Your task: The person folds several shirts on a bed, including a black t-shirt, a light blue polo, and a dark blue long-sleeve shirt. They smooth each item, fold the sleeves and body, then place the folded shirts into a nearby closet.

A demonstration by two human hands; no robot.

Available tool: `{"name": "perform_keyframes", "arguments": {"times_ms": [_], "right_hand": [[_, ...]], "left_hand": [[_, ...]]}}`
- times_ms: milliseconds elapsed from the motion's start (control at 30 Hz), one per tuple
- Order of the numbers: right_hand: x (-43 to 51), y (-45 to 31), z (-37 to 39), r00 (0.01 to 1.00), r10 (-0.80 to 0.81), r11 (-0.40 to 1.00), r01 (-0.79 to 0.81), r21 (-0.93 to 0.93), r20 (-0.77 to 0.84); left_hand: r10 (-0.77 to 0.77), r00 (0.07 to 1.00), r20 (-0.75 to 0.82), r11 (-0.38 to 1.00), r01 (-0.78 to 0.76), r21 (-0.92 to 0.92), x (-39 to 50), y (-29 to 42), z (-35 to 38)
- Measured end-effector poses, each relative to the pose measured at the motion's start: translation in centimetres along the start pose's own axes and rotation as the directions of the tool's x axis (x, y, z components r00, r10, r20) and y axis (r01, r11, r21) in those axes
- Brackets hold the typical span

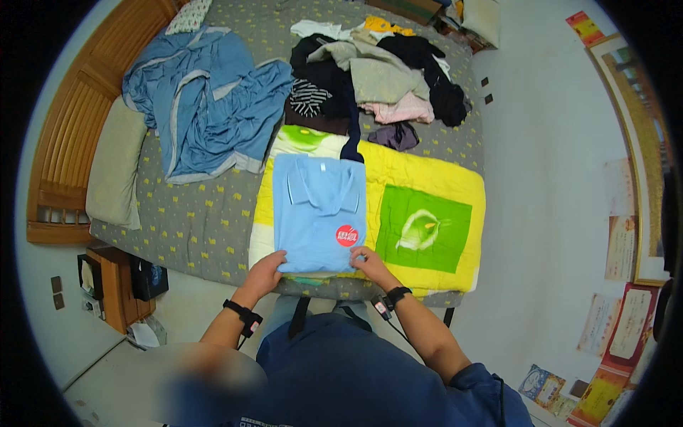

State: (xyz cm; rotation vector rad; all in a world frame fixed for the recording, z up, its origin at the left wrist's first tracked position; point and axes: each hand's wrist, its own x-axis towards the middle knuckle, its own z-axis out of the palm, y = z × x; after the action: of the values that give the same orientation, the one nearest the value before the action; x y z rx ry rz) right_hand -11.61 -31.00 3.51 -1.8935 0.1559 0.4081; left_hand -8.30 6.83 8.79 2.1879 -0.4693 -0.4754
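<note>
A light-blue polo shirt [317, 229], folded into a rectangle, lies in front of me with its collar at the far end. A round red badge with writing [347, 235] marks its lower right part. My left hand [265, 274] pinches the near left corner of the shirt. At the near right corner, my right hand [372, 265] holds the edge between thumb and fingers. Beneath the shirt is a yellow quilt [427, 168] with green flower panels. Fingertips under the fabric are partly hidden.
A bed with a grey patterned sheet [203, 229] carries everything. A crumpled blue blanket [213, 107] lies at the far left, beside a pillow [114, 165]. Heaped clothes [384, 74] lie beyond the shirt, near a dark purple garment [395, 136]. A wall [533, 187] stands at right.
</note>
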Motion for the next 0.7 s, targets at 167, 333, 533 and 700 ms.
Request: {"name": "perform_keyframes", "arguments": {"times_ms": [167, 333, 533, 700], "right_hand": [[-1.4, 5.4, 2.0, 0.914, 0.404, 0.902, -0.394, -0.179, 0.025], [5.3, 5.2, 0.8, 0.928, 0.322, 0.941, -0.335, -0.041, -0.188], [16.8, 7.9, 0.9, 0.803, -0.154, 0.984, 0.07, -0.165, -0.576], [19.5, 2.8, 1.0, 0.958, 0.189, 0.959, -0.227, -0.172, -0.214]], "left_hand": [[-0.198, 0.97, 0.142, 0.98, 0.193, 0.052, -2.5, -6.4, 4.1], [-0.251, 0.934, -0.256, 0.961, 0.209, -0.179, 5.8, -7.5, 3.8], [-0.46, 0.843, -0.279, 0.841, 0.312, -0.443, 20.4, -7.9, 4.9], [-0.361, 0.928, -0.094, 0.901, 0.321, -0.291, 21.8, -12.0, 4.5]]}}
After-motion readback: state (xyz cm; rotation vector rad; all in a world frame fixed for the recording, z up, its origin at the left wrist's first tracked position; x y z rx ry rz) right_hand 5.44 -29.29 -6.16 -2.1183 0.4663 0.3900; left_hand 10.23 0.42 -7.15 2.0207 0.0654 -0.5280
